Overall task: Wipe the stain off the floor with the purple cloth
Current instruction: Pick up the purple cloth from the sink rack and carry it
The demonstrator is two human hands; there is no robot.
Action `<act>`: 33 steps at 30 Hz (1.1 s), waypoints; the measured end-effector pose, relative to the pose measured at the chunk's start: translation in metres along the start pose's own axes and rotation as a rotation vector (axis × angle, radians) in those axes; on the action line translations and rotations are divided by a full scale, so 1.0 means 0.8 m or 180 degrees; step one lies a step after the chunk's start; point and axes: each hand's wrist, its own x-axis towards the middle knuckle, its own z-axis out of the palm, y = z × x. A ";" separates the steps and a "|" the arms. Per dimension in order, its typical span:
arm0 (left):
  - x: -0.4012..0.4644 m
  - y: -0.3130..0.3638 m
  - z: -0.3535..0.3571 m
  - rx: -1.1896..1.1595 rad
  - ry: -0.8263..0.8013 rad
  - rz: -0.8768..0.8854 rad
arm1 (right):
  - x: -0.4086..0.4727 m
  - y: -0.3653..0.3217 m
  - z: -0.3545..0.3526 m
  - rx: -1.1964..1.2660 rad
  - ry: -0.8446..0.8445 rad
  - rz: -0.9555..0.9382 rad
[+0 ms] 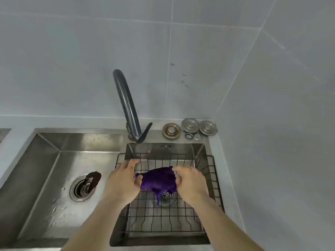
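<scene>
The purple cloth (159,179) is bunched and wet-looking, held between both hands above the right sink basin. My left hand (123,180) pinches its left edge with thumb and fingers. My right hand (190,182) grips its right edge. A thin tail of the cloth hangs down toward the drain (165,196). The cloth hovers over a black wire rack (210,171) set in the basin. No floor or stain is in view.
A dark curved faucet (126,104) rises behind the basins, its spout toward the left. The large left basin (45,171) has a drain with a dark brown object (92,178) on it. Metal sink stoppers (190,128) lie at the back right corner. Tiled walls close in behind and right.
</scene>
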 end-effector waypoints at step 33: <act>0.011 0.019 -0.020 -0.0543 0.0031 -0.0017 | 0.012 0.022 -0.020 0.0850 -0.0037 0.0219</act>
